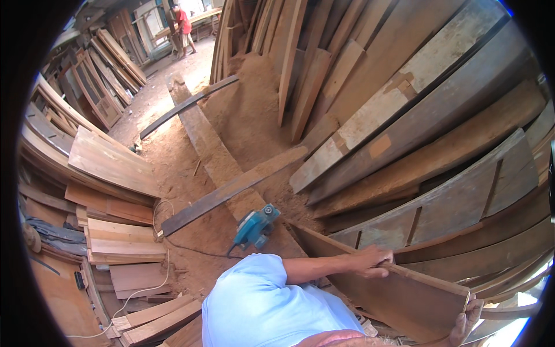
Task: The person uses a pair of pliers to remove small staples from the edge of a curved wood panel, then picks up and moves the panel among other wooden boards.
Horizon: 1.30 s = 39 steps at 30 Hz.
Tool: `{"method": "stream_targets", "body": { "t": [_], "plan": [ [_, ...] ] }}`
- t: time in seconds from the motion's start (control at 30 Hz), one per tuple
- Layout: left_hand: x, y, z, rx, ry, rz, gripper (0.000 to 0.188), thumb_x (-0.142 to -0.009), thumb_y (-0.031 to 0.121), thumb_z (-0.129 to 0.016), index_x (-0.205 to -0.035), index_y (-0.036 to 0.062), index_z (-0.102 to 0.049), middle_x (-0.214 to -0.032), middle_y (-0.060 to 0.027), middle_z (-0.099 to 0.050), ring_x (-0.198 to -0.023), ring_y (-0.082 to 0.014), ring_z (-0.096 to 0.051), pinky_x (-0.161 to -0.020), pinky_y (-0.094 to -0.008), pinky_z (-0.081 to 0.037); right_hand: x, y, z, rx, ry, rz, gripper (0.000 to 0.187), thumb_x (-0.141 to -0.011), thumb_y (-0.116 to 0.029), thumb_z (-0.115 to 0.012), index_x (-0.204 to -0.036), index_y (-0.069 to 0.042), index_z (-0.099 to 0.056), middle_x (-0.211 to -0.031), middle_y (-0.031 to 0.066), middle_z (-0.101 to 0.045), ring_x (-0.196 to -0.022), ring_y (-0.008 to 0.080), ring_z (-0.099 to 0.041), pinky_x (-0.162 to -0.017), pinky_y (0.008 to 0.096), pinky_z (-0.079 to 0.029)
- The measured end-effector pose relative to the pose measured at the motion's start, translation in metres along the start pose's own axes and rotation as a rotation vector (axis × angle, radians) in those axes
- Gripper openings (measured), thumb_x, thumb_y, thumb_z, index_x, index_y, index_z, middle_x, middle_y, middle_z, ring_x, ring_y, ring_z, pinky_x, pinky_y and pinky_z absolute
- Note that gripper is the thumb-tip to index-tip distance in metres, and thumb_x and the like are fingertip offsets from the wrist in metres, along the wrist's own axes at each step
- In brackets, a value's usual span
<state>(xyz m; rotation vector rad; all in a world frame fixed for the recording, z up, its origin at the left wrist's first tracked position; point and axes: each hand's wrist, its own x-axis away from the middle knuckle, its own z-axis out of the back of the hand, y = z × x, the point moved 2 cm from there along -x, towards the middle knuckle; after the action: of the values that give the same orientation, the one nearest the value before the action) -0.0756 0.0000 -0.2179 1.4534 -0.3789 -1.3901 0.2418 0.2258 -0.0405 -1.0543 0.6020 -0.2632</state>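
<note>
A wide brown wooden board [399, 298] stands on its long edge at the lower right. My left hand [373, 261], its arm reaching across from the light blue sleeve, is closed over the board's upper edge. At the near right end of the same board, my right hand [466, 320] has its fingers curled around the corner; part of that hand and its forearm are hidden. A teal electric planer [254, 226] rests on the long sawdust-covered beam [211, 144], left of the board's far end, its dark cord running off to the left.
Long planks [399, 156] lean along the right side. Stacked boards [127, 240] line the left, with a pale cable [147, 289] over them. A dark-edged crosspiece [231, 191] and a narrow bar [191, 105] cross the beam. Far back stands a person in red [183, 26].
</note>
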Motion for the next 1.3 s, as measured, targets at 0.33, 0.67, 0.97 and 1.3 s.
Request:
{"method": "stream_targets", "body": {
  "t": [0.33, 0.67, 0.97, 1.3],
  "plan": [
    [0.048, -0.048, 0.017, -0.152, -0.204, 0.233, 0.052, -0.085, 0.053, -0.077, -0.096, 0.0065, -0.056, -0.082, -0.0162, -0.064, -0.082, -0.0420, -0.064, -0.067, -0.0506, -0.045, -0.018, -0.040, -0.024, -0.072, -0.161, -0.137, 0.066, -0.092, -0.024, -0.071, -0.143, 0.007, -0.044, -0.138, 0.0204, -0.056, -0.126, 0.0275, -0.054, -0.111, 0.0418, -0.039],
    [0.045, -0.051, 0.015, -0.163, -0.205, 0.210, 0.051, -0.083, 0.051, -0.079, -0.094, 0.0063, -0.058, -0.085, -0.0155, -0.064, -0.082, -0.0409, -0.064, -0.067, -0.0480, -0.047, 0.010, 0.002, 0.016, 0.043, -0.140, -0.118, 0.063, -0.085, -0.030, -0.074, -0.126, -0.004, -0.034, -0.122, 0.0085, -0.042, -0.111, 0.0199, -0.041, -0.099, 0.0350, -0.035],
    [0.049, -0.060, 0.042, -0.036, -0.073, 0.364, 0.027, -0.077, 0.021, -0.081, -0.085, 0.0030, -0.064, -0.075, -0.0071, -0.062, -0.067, -0.0151, -0.058, -0.062, -0.0323, -0.048, -0.047, -0.043, -0.063, 0.290, 0.550, 0.283, 0.038, -0.098, -0.039, -0.061, -0.102, -0.002, -0.055, -0.104, 0.0107, -0.055, -0.096, 0.0185, -0.051, -0.082, 0.0321, -0.042],
    [0.039, -0.067, 0.043, -0.035, 0.030, 0.235, 0.075, -0.083, 0.071, -0.067, -0.095, -0.0020, -0.058, -0.089, -0.0048, -0.052, -0.084, -0.0143, -0.054, -0.071, -0.0320, -0.045, 0.187, 0.146, 0.064, 0.508, 1.687, -0.207, 0.043, -0.106, -0.046, -0.053, -0.111, -0.003, -0.055, -0.100, 0.0021, -0.051, -0.095, 0.0158, -0.049, -0.092, 0.0335, -0.042]
  ]
}}
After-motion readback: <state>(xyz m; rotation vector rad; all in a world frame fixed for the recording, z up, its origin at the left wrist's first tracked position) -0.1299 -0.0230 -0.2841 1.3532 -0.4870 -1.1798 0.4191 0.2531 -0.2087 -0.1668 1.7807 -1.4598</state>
